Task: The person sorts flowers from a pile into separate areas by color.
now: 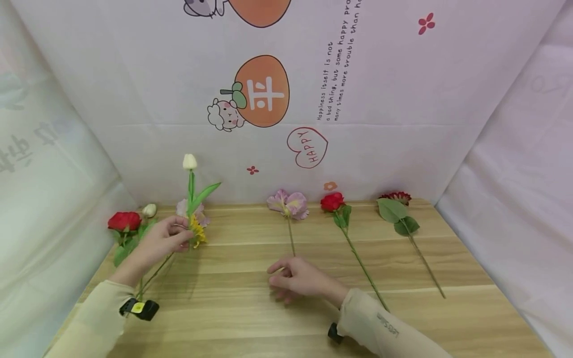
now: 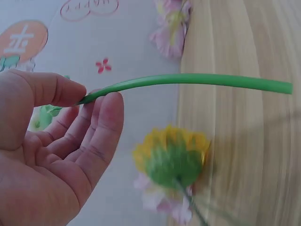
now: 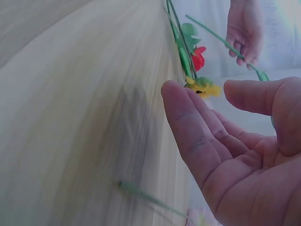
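Note:
My left hand pinches the green stem of a white tulip between thumb and fingers, its bloom pointing up and its lower stem sticking out past the fingertips. Behind that hand, a yellow flower lies at the left of the table. My right hand hovers over the middle of the table, fingers loosely bent and nothing in its grasp, as the right wrist view shows. Just beyond it is a lilac flower, whose thin stem runs toward the hand.
On the left lie a red rose, another white tulip and a pale pink flower. To the right are a red rose and a dark red flower. A printed cloth backs the wooden table.

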Demonstrator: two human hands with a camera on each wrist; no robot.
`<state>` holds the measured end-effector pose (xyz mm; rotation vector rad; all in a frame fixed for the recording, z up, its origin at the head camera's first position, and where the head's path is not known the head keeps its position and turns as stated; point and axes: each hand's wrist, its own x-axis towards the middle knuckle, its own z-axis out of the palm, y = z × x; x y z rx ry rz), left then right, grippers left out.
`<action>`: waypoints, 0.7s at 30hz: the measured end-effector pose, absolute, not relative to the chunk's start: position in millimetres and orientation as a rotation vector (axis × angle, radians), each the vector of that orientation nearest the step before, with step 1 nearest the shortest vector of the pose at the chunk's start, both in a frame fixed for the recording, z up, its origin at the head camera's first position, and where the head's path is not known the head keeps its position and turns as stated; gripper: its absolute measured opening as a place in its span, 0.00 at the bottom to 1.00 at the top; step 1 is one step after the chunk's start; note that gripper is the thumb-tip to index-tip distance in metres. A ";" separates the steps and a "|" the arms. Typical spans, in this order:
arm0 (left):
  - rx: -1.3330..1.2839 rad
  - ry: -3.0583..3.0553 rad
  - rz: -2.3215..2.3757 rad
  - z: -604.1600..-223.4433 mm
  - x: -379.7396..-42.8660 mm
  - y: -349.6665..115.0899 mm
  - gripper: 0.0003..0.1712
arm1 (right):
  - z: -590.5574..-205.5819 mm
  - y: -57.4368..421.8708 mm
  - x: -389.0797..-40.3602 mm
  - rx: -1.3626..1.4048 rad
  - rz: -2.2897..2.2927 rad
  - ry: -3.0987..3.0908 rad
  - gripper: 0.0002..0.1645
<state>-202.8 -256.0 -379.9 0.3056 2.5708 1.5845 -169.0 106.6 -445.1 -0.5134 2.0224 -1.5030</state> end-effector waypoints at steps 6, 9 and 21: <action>0.378 2.512 1.663 -385.9 -204.8 -233.0 0.17 | -438.9 91.0 -168.3 -0.496 -1.509 1.992 0.21; 0.414 2.453 1.692 -389.4 -204.6 -222.3 0.17 | -437.0 80.8 -168.7 -0.490 -1.522 1.981 0.20; 0.397 2.372 1.736 -395.0 -206.3 -190.0 0.18 | -432.7 37.3 -171.1 -0.471 -1.587 1.860 0.18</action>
